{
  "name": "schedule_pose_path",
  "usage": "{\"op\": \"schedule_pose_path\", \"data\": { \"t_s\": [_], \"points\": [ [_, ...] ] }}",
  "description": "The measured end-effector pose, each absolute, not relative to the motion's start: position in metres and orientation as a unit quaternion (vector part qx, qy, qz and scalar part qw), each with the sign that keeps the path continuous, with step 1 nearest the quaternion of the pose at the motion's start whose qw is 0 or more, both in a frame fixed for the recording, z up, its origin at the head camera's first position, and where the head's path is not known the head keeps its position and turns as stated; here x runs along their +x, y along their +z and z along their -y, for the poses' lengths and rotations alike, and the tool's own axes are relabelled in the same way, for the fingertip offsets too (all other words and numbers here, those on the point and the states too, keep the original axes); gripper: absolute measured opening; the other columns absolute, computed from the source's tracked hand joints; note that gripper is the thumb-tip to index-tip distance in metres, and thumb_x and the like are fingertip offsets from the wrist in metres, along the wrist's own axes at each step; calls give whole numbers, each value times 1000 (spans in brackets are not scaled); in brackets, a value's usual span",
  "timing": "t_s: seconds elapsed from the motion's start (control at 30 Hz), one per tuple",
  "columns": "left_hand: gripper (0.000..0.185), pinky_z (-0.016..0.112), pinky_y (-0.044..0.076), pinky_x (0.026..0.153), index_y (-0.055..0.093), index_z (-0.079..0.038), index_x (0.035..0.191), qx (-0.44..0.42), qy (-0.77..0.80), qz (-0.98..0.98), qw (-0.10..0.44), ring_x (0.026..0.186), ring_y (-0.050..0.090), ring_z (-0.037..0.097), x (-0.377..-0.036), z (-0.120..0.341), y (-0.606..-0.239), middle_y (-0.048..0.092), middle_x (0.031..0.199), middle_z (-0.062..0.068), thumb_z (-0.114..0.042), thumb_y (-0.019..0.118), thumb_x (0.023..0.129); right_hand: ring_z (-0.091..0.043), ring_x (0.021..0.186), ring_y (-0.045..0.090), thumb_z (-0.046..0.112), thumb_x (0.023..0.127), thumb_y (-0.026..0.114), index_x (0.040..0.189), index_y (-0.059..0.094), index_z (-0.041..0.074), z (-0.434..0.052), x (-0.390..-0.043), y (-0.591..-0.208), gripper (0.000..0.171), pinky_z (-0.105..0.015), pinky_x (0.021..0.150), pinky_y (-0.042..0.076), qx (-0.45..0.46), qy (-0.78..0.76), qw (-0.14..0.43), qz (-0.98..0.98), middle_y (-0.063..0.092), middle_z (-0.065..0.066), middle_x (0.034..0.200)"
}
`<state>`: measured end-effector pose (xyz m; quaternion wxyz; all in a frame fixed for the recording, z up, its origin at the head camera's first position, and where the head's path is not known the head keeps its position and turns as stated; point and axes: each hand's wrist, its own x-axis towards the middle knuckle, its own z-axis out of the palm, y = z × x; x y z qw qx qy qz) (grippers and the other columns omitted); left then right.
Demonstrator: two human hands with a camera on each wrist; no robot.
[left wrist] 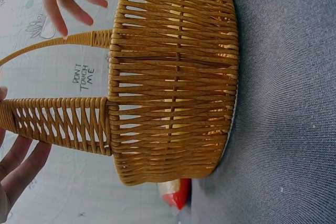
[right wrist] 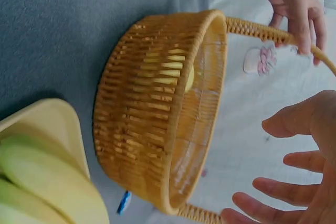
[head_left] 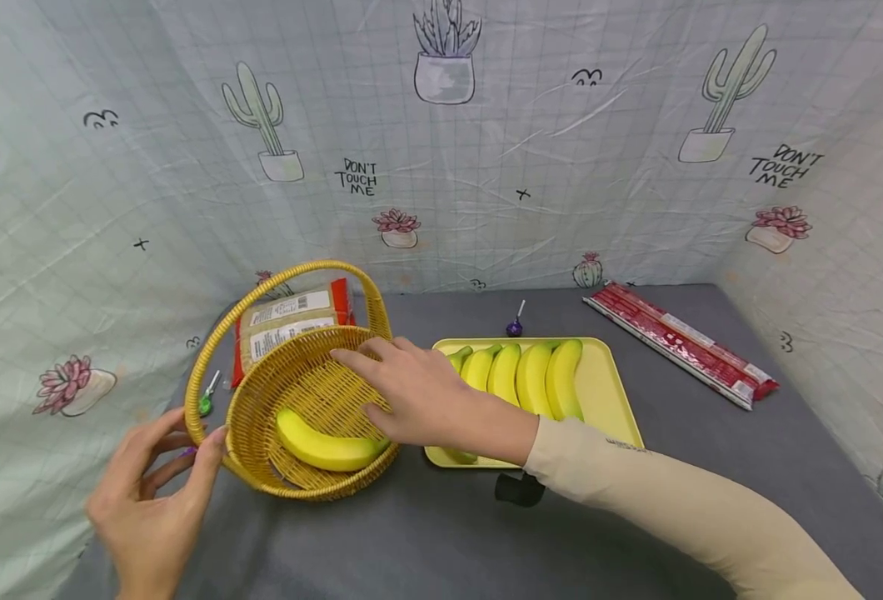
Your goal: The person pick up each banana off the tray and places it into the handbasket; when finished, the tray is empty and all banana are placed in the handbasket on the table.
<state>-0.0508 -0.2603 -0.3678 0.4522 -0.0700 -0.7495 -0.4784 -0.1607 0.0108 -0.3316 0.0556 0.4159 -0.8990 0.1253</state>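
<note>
A yellow wicker basket (head_left: pixel 314 493) stands on the left of the table with one banana (head_left: pixel 325 450) lying in it. My left hand (head_left: pixel 149 492) holds the lower left part of the basket's handle (left wrist: pixel 63 123) between thumb and fingers. Over the basket's right rim, my right hand (head_left: pixel 411 396) hovers with spread fingers and nothing in them. The right wrist view shows that hand's fingers (right wrist: pixel 286 190) beside the basket's open top. To the right, a yellow tray (head_left: pixel 616 408) bears a row of several bananas (head_left: pixel 533 379), partly hidden by my right forearm.
Behind the basket lies a bag with red ends (head_left: pixel 291 317). A purple lollipop (head_left: pixel 514 328) is behind the tray, and a green lollipop (head_left: pixel 205 405) is left of the basket. A long red packet (head_left: pixel 681 342) lies at the back right. A patterned cloth (head_left: pixel 486 167) hangs behind the table.
</note>
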Motion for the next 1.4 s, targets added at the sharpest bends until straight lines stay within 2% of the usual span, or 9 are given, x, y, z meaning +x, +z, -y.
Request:
{"op": "schedule_pose_path", "data": {
  "t_s": [0.07, 0.3, 0.5, 0.67, 0.97, 1.13, 1.3, 1.4],
  "points": [
    [37, 9, 58, 74, 73, 16, 115, -71, -476, 750, 453, 89, 70, 8, -53, 263, -369, 72, 100, 12, 17, 83, 79, -21, 109, 61, 28, 98, 74, 163, 44, 25, -17, -163, -330, 72, -22, 43, 44, 409, 137, 62, 900, 57, -3, 144],
    [38, 10, 58, 73, 73, 16, 115, -64, -477, 753, 449, 90, 71, 9, -54, 266, -373, 72, 101, 12, 18, 83, 79, -23, 112, 62, 31, 98, 75, 162, 45, 25, -38, -167, -332, 71, -25, 55, 49, 377, 141, 95, 911, 58, -3, 144],
    [40, 10, 58, 74, 73, 14, 117, -42, -471, 760, 446, 91, 70, 9, -53, 267, -373, 73, 104, 12, 17, 83, 79, -25, 106, 61, 29, 98, 75, 159, 50, 21, -53, -169, -340, 67, -27, 59, 51, 362, 166, 127, 908, 57, -7, 145],
    [38, 9, 58, 74, 72, 17, 117, -50, -476, 753, 451, 91, 70, 8, -48, 257, -364, 73, 105, 8, 18, 81, 80, -26, 108, 61, 27, 98, 76, 159, 50, 22, -69, -172, -347, 67, -30, 59, 52, 343, 174, 138, 913, 57, -8, 146],
    [36, 9, 57, 74, 71, 19, 115, -63, -488, 738, 462, 91, 70, 9, -49, 254, -364, 73, 105, 10, 17, 81, 81, -28, 112, 59, 24, 96, 76, 159, 50, 23, -97, -171, -365, 69, -31, 57, 53, 308, 169, 129, 927, 55, -8, 148],
    [37, 9, 57, 74, 71, 19, 116, -64, -488, 740, 459, 91, 70, 9, -50, 253, -363, 73, 106, 10, 17, 81, 81, -33, 115, 58, 23, 95, 77, 159, 50, 22, -115, -172, -374, 70, -37, 61, 56, 288, 168, 138, 933, 54, -11, 149],
    [37, 9, 57, 75, 72, 17, 117, -59, -481, 747, 455, 91, 70, 8, -50, 253, -364, 73, 105, 8, 17, 81, 81, -40, 122, 56, 24, 94, 79, 159, 50, 21, -132, -172, -385, 71, -42, 59, 59, 262, 162, 137, 941, 51, -15, 151],
    [37, 9, 58, 75, 72, 17, 117, -58, -482, 746, 456, 92, 70, 9, -51, 256, -368, 73, 105, 9, 17, 81, 81, -44, 126, 54, 25, 93, 80, 159, 50, 19, -141, -172, -391, 72, -49, 66, 62, 254, 161, 141, 943, 50, -18, 152]
  ]
}}
